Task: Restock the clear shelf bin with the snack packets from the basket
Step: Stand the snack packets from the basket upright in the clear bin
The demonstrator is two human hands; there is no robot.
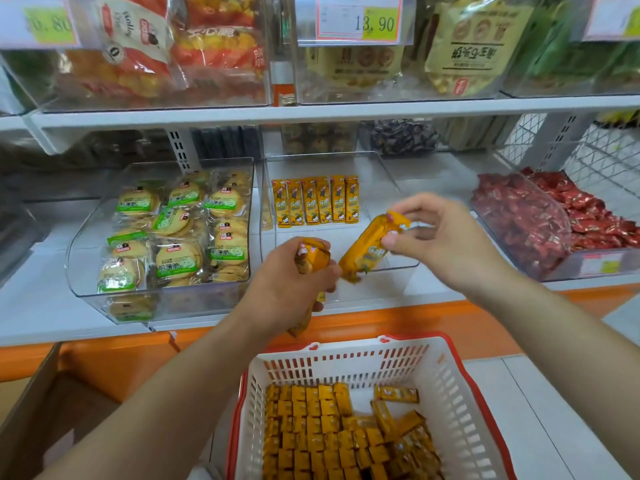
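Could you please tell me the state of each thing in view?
Clear plastic shelf bin: mostly bare, one upright row of yellow snack packets at back.
White slotted basket with red rim: holds many yellow packets.
Left hand: grips several yellow packets.
Right hand: pinches one yellow packet over the bin's front.
Clear bin of green-labelled round biscuits: nearly full.
Clear bin of red wrapped sweets: full.

Shop, snack aisle. White shelves (207,114) with orange trim carry clear bins (86,244) of wrapped goods: biscuit packs (180,233) left of the right hand (446,237) and its grip on a snack packet (367,251), red sweets (526,220) to its right, a row of yellow packets (317,200) just behind. Printed price tag (360,19) reading 13.90 well above the grip; red-and-white shopping basket (346,362) of the same packets below it.
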